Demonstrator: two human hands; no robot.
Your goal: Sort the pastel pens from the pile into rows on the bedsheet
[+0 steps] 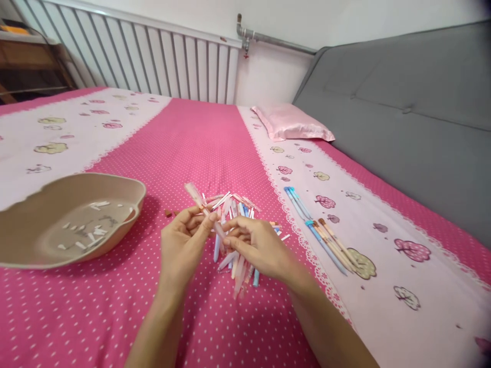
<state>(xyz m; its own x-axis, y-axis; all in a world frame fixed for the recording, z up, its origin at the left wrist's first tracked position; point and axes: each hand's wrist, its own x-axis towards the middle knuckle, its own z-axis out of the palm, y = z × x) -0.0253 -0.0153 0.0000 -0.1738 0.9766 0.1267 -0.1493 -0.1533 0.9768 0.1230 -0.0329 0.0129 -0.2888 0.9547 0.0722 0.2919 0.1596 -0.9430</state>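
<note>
Between both hands is a slim, pale pink, translucent pen barrel, slanting from upper left to lower right. My left hand pinches it around its middle with thumb and fingers. My right hand closes on its lower end, and its fingers partly hide that end. Under and behind my hands lies a loose pile of pen parts, with pink, white and blue tubes crossing each other. Several whole-looking pens, some blue-capped and some brown-ended, lie in a row to the right of the pile.
A beige basin with small white and grey pieces inside stands on the left. Small brown bits lie between it and the pile. Everything rests on a pink dotted bedspread. A pink pillow, grey headboard and white radiator stand farther back.
</note>
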